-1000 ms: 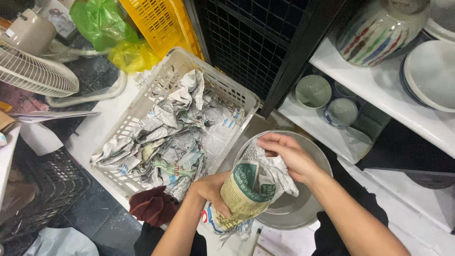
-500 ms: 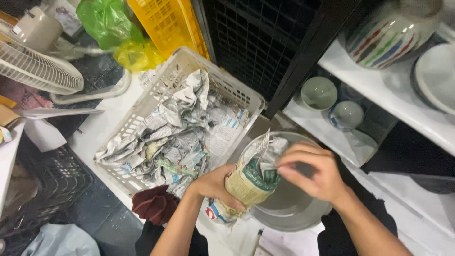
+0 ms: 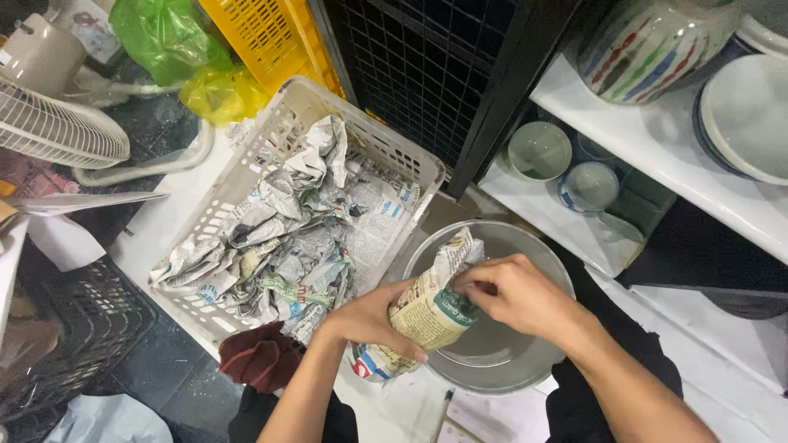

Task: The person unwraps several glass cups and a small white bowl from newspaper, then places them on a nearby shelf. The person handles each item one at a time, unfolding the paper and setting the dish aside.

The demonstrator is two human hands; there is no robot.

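Clutching one newspaper-wrapped bundle, left hand and right hand grip it.

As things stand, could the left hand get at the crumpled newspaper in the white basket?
Probably yes: the white basket is open-topped, right beside the left hand, nothing covering the crumpled newspaper. But that hand now grips a newspaper-wrapped item.

Crumpled paper, glossy glaze, perforated plastic

My hands close on a bundle wrapped in matt, creased newspaper over a smooth, dull-sheened metal bowl; the white basket is perforated plastic full of rough crumpled newsprint, the striped jar and the plates look like glossy glazed ceramic.
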